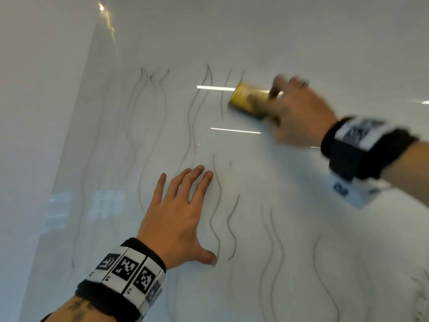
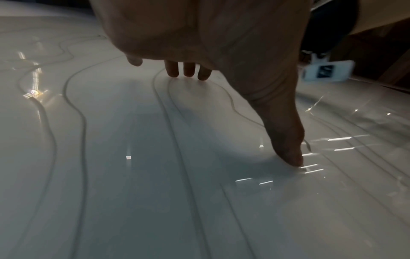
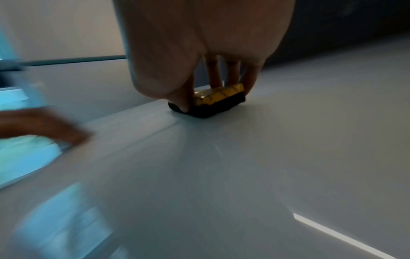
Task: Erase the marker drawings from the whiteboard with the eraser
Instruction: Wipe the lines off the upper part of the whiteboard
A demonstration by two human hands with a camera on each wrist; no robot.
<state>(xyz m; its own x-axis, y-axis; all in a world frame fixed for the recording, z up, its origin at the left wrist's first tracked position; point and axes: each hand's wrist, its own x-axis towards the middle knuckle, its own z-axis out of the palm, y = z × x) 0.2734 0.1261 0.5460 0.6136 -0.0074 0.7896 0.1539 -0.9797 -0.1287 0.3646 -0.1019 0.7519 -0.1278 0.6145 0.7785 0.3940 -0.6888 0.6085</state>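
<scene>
A glossy whiteboard (image 1: 301,43) fills the head view, crossed by wavy grey marker lines (image 1: 192,117). My right hand (image 1: 294,112), blurred, grips a yellow eraser (image 1: 247,99) with a black felt base against the board's upper middle. In the right wrist view the thumb and fingers clamp the eraser (image 3: 213,101) flat on the whiteboard (image 3: 288,140). My left hand (image 1: 178,214) lies flat on the board below, fingers spread, thumb tip beside a wavy line (image 1: 217,219). The left wrist view shows the fingertips (image 2: 188,70) and thumb touching the whiteboard (image 2: 122,175) among marker lines (image 2: 82,131).
The whiteboard's left edge (image 1: 69,147) runs diagonally, with a pale wall beyond it. Ceiling-light reflections (image 1: 216,88) streak the board. More wavy lines (image 1: 276,252) and a scribble (image 1: 420,291) sit at the lower right. My left hand (image 3: 44,126) shows blurred in the right wrist view.
</scene>
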